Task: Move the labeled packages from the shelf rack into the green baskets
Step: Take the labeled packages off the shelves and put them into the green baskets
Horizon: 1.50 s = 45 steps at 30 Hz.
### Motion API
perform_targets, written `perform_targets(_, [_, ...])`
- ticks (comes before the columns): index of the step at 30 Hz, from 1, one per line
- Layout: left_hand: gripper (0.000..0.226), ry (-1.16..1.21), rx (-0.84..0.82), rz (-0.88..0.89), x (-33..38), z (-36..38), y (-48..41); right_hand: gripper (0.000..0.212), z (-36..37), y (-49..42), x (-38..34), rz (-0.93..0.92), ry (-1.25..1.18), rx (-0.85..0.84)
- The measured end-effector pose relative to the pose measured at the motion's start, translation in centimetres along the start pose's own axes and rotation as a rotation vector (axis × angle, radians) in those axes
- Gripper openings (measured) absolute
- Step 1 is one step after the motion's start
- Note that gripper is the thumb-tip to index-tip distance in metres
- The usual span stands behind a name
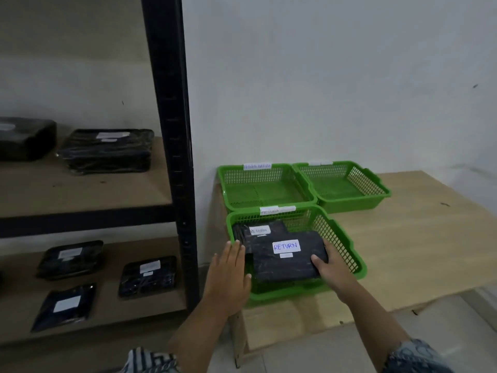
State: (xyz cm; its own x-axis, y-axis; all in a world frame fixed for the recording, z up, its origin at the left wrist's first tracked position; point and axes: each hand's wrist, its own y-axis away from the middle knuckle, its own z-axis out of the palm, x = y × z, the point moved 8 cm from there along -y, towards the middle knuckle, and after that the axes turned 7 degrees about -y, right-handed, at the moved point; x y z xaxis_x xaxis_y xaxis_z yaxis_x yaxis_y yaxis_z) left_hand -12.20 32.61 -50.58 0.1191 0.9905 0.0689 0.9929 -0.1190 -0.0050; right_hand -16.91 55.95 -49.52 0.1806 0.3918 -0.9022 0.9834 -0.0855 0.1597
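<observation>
A black package labelled RETURN (287,262) lies in the near green basket (347,249), on top of another RETURN package (258,230). My right hand (332,270) grips the top package at its right near corner. My left hand (228,275) is flat and open at the basket's left rim, beside the package and holding nothing. Two more green baskets, the back left basket (265,184) and the back right basket (349,181), stand behind with nothing in them. Several labelled black packages remain on the rack: on the upper shelf (107,150) and the lower shelf (148,275).
The black shelf rack post (172,157) stands just left of the baskets. The baskets sit on a low wooden table (416,238) against a white wall. Tiled floor (443,319) shows at the lower right.
</observation>
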Motion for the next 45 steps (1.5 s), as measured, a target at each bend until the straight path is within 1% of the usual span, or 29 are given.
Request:
perform_targets(3, [0.067, 0.004, -0.066, -0.033, 0.1, 2.1, -0.1, 0.049, 0.9, -1.1, 1.3, 0.041, 0.094, -0.081])
perform_targets(6, [0.067, 0.045, -0.064, -0.056, -0.1, 3.3, 0.3, 0.050, 1.8, -1.9, 1.9, 0.072, 0.156, -0.118])
perform_targets(11, [0.067, 0.071, -0.028, -0.068, -0.3, 3.8, 0.3, 0.041, 4.1, -3.3, 3.4, 0.108, 0.358, -0.217])
perform_targets(16, [0.067, 0.071, -0.010, -0.078, -0.4, 4.2, 0.2, 0.039, 4.6, -4.3, 4.4, 0.175, 0.560, -0.198])
perform_targets(20, [0.067, 0.073, -0.001, -0.077, -0.5, 4.4, 0.2, 0.039, 4.7, -4.2, 4.6, 0.171, 0.760, -0.110])
perform_targets(24, [0.066, 0.021, -0.011, -0.058, -0.6, 4.2, 0.3, 0.035, 4.8, -4.0, 4.4, 0.166, 0.798, -0.044])
perform_targets(26, [0.066, -0.010, -0.026, -0.057, -0.6, 4.2, 0.3, 0.033, 4.6, -3.7, 4.0, 0.133, 0.794, 0.000])
perform_targets(28, [0.066, -0.029, -0.051, -0.060, -0.6, 4.2, 0.3, 0.038, 4.5, -3.2, 3.7, 0.076, 0.729, 0.052])
perform_targets(30, [0.067, -0.060, -0.084, -0.058, -0.5, 4.0, 0.1, 0.046, 4.5, -2.4, 3.5, -0.017, 0.621, 0.094])
perform_targets(31, [0.067, -0.091, -0.102, -0.048, -0.5, 3.8, 0.0, 0.047, 4.5, -1.8, 3.2, -0.095, 0.603, 0.116])
perform_targets(33, [0.066, -0.156, -0.117, -0.010, -0.2, 3.0, 0.0, 0.047, 4.8, -0.3, 2.5, -0.237, 0.665, 0.152])
perform_targets(36, [0.066, -0.175, -0.082, 0.032, 0.3, 1.5, 0.5, 0.055, 5.7, 2.2, 1.9, -0.342, 0.726, 0.165])
perform_targets(41, [0.067, -0.171, -0.045, 0.074, 0.5, -0.6, 3.6, 0.042, 8.2, 6.0, -0.3, -0.418, 0.726, 0.128])
perform_targets(45, [0.066, -0.177, -0.001, 0.089, -1.5, -2.8, 6.7, 0.046, 10.2, 9.6, -3.5, -0.432, 0.728, 0.082])
